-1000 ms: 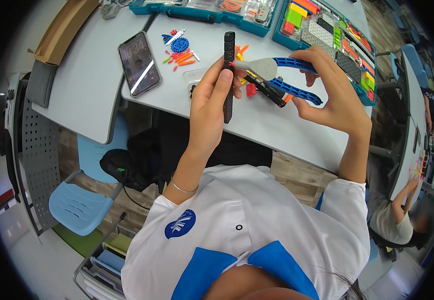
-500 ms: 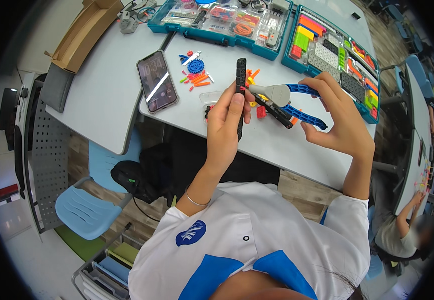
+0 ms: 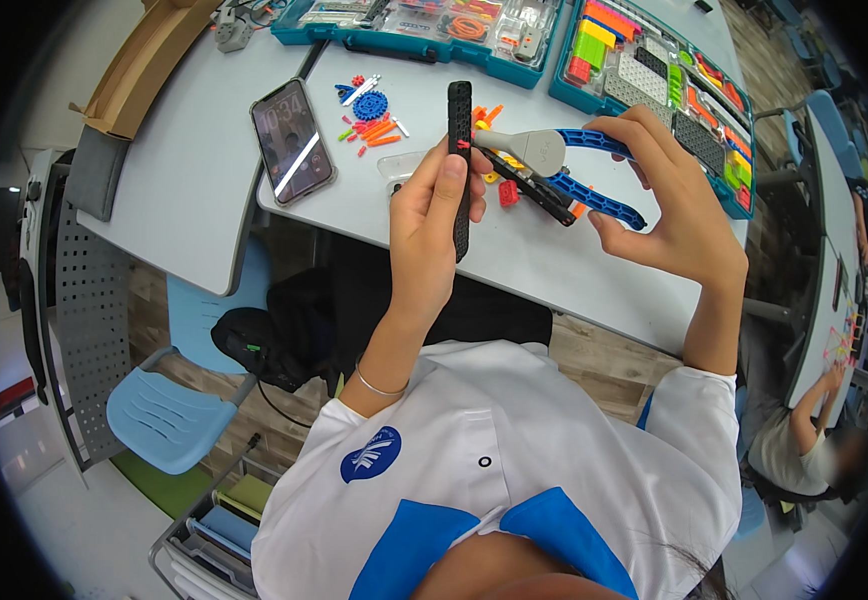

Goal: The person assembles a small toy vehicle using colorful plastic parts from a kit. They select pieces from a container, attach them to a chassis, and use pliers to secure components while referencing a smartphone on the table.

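Upright in my left hand [image 3: 424,225] is a long black toy-building beam [image 3: 461,108], pinched between thumb and fingers. A small red pin [image 3: 463,145] shows partway along it. My right hand [image 3: 689,215] holds plastic pliers [image 3: 546,153] with a grey head and blue handles. Its fingers rest on the upper handle, and the thumb is by the end of the lower one. The handles are spread apart, and the pliers' nose meets the beam at the red pin. Behind the pliers lie another black beam [image 3: 544,198] and a red block [image 3: 509,193] on the table.
A phone [image 3: 294,140] lies left of several loose pins [image 3: 379,132] and a blue gear [image 3: 370,105]. Two teal parts cases [image 3: 404,47] stand along the far side, the right one full of coloured pieces. An open cardboard box [image 3: 144,70] is far left. Another person sits at right.
The whole view has shifted slightly, so the table things appear farther up and left. Both hands keep their grips, and the pliers stay against the beam.
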### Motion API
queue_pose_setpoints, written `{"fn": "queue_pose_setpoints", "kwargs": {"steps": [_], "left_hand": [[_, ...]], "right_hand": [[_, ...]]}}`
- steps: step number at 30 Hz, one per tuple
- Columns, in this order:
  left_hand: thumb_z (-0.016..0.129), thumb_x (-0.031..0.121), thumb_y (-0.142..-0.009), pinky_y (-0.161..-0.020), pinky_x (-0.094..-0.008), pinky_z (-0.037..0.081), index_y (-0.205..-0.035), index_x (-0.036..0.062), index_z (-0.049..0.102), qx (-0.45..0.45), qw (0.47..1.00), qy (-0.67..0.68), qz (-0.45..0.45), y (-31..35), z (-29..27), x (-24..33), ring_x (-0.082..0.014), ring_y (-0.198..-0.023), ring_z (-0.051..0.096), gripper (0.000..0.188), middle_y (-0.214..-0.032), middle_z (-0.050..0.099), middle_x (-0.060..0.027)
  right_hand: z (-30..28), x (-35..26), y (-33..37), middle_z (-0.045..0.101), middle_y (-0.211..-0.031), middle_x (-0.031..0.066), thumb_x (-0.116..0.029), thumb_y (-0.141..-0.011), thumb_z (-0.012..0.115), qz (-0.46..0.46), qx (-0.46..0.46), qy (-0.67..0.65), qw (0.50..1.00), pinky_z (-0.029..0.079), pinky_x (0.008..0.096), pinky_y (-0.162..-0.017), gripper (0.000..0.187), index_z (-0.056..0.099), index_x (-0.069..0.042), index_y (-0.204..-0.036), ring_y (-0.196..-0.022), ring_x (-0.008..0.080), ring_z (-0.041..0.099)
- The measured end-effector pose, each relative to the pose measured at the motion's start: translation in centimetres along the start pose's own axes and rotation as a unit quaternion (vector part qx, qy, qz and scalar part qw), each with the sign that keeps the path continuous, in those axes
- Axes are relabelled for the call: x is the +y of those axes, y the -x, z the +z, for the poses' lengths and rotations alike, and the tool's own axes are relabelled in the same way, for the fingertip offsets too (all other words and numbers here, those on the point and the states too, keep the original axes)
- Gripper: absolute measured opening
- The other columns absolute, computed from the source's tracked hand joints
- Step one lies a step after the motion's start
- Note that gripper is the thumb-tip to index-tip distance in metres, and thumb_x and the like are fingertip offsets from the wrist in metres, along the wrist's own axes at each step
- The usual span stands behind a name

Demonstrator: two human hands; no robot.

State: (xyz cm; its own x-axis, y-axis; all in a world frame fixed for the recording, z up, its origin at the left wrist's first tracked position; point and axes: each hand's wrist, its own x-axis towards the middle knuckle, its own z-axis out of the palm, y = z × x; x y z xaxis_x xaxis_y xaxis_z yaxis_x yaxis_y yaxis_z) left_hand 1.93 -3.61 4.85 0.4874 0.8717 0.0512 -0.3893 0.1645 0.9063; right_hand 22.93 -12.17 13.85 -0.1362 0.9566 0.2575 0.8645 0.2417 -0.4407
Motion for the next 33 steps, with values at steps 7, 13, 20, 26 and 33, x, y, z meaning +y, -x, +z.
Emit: {"fn": "queue_pose_setpoints", "kwargs": {"steps": [7,13,20,26,33], "left_hand": [[0.047,0.030,-0.109,-0.067,-0.0218,0.043,-0.118,-0.0029,0.063,-0.014,1.000,-0.026,0.009,0.1,0.0,0.0,-0.0067,-0.075,0.050,0.038,-0.095,0.059,-0.0042],[0.046,0.027,-0.109,-0.067,-0.0223,0.043,-0.121,-0.0041,0.062,-0.002,1.000,-0.013,0.001,0.0,0.1,0.0,-0.0065,-0.075,0.049,0.037,-0.094,0.058,-0.0039],[0.048,0.029,-0.109,-0.064,-0.0221,0.040,-0.117,-0.0044,0.063,0.013,0.992,-0.115,0.047,0.0,-0.4,-0.4,-0.0074,-0.072,0.048,0.037,-0.088,0.057,-0.0027],[0.047,0.027,-0.109,-0.062,-0.0213,0.038,-0.115,-0.0050,0.063,0.028,0.982,-0.179,0.055,0.1,-1.2,-0.2,-0.0064,-0.070,0.047,0.036,-0.086,0.055,-0.0019],[0.047,0.023,-0.109,-0.059,-0.0194,0.038,-0.128,-0.0056,0.060,0.023,0.985,-0.161,0.049,0.3,-1.0,-0.1,-0.0043,-0.069,0.045,0.037,-0.090,0.057,-0.0026]], "right_hand": [[-0.3,-0.1,0.1,0.053,-0.104,0.0123,-0.020,-0.070,0.077,-0.001,-0.004,0.008,1.000,0.050,0.0377,-0.079,0.059,0.056,-0.002,-0.122,-0.092,0.0283,0.060],[-0.1,0.0,0.1,0.053,-0.105,0.0125,-0.021,-0.070,0.077,-0.005,-0.014,0.001,1.000,0.050,0.0384,-0.079,0.059,0.056,-0.002,-0.121,-0.092,0.0293,0.061],[0.8,-0.1,0.4,0.053,-0.107,0.0130,-0.022,-0.070,0.077,-0.016,0.003,0.013,1.000,0.050,0.0397,-0.078,0.060,0.055,-0.002,-0.122,-0.092,0.0315,0.061],[2.6,0.5,-0.1,0.051,-0.104,0.0129,-0.022,-0.068,0.079,-0.047,0.026,0.037,0.998,0.049,0.0391,-0.075,0.060,0.055,-0.002,-0.120,-0.087,0.0321,0.058],[3.2,-0.3,-0.2,0.053,-0.101,0.0119,-0.022,-0.071,0.080,-0.050,0.052,0.111,0.991,0.050,0.0379,-0.071,0.058,0.056,-0.002,-0.120,-0.086,0.0292,0.060]]}}
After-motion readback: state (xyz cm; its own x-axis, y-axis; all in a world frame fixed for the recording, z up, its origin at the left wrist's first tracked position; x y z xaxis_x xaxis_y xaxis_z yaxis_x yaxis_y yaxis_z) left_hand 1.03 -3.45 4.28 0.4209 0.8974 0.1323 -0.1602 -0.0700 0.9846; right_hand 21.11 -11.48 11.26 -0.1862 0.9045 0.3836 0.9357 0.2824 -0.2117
